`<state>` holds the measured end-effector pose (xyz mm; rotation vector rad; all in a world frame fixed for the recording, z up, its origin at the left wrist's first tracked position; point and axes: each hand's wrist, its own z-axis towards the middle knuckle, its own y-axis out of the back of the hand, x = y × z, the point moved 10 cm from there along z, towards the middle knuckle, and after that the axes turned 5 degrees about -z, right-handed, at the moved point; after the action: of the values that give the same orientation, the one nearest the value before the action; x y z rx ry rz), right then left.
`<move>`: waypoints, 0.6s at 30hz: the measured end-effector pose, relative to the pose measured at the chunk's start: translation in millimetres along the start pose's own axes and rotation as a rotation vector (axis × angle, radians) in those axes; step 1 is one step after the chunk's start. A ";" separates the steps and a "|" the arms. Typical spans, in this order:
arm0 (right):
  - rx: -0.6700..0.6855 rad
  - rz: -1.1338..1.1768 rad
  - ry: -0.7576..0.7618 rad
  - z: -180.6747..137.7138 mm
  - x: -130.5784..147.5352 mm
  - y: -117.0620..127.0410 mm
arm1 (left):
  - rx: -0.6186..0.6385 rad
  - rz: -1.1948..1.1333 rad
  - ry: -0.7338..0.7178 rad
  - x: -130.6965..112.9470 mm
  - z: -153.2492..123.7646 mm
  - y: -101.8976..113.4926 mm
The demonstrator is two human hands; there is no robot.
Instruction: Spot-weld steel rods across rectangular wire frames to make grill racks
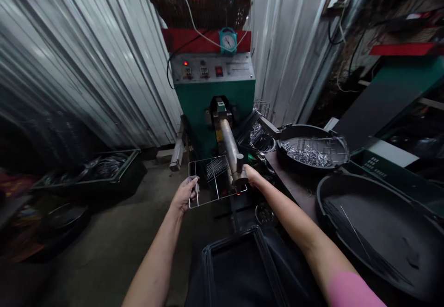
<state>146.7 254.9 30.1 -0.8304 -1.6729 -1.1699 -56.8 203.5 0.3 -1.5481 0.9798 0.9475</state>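
Note:
My left hand (185, 192) pinches the near left edge of a rectangular wire frame (212, 181) and holds it level under the machine's metal arm (229, 145). Thin cross wires lie over the frame near the arm's tip, where a small orange glow shows. On the right side, my right hand (250, 175) reaches to the frame just behind the arm's round tip; its fingers are mostly hidden. The green machine (213, 96) stands straight ahead with a grey control panel and a red light.
A round black tray of wire pieces (312, 152) sits to the right of the machine, and a larger black tray (378, 233) with long thin wires lies nearer me. A black rectangular bin (239, 265) is below my arms. Dark crates (104, 170) stand on the floor at left.

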 end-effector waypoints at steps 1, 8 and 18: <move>-0.001 0.016 -0.002 -1.8 -0.3 0.9 | -0.004 0.016 -0.012 -3.3 -1.6 0.1; 0.032 0.141 -0.045 -43.6 -32.1 13.9 | 0.085 0.054 -0.084 11.2 -33.4 -14.3; -0.263 0.138 -0.161 -55.1 -118.3 30.4 | -0.196 0.355 0.057 114.1 4.9 2.8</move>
<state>233.0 209.5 -61.9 -1.2132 -1.5796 -1.2703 -19.0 194.2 -107.1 -1.5985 1.2606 1.2844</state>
